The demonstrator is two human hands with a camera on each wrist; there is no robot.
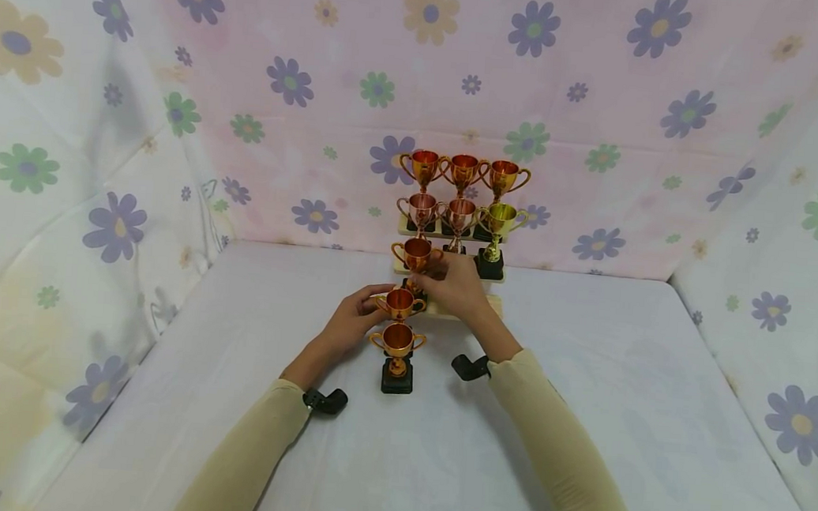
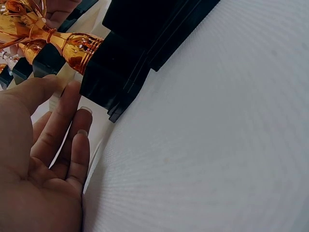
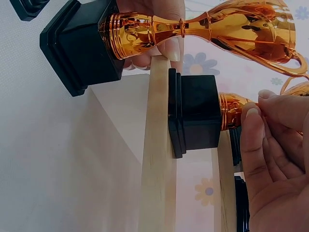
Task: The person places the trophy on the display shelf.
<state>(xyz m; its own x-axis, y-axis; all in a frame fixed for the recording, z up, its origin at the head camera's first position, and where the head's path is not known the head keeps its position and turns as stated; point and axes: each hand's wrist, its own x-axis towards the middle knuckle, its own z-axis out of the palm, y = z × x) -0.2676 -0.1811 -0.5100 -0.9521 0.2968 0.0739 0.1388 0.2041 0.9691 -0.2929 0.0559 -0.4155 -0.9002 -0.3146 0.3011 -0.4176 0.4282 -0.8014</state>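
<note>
My right hand point(image 1: 455, 284) pinches an orange-gold trophy cup point(image 1: 417, 253) by its stem. In the right wrist view the thumb and forefinger meet at that stem, and its black base point(image 3: 195, 111) is right at the wooden step. The left hand point(image 1: 350, 321) is beside a second orange-gold trophy cup point(image 1: 400, 304) standing in front of the rack. Its fingers point(image 2: 72, 145) lie loosely extended, tips close to that cup's black base point(image 2: 116, 72), not wrapped round it. Nearest me stands a third orange-gold trophy cup point(image 1: 398, 339) on the white cloth.
A stepped wooden rack point(image 1: 494, 307) holds the cups behind. Three orange-gold cups point(image 1: 463, 168) line its top step; two pinkish cups point(image 1: 458, 211) and a yellow-gold cup point(image 1: 500, 218) stand on the middle one. Flowered cloth walls point(image 1: 428, 90) enclose the white-covered table point(image 1: 582, 426).
</note>
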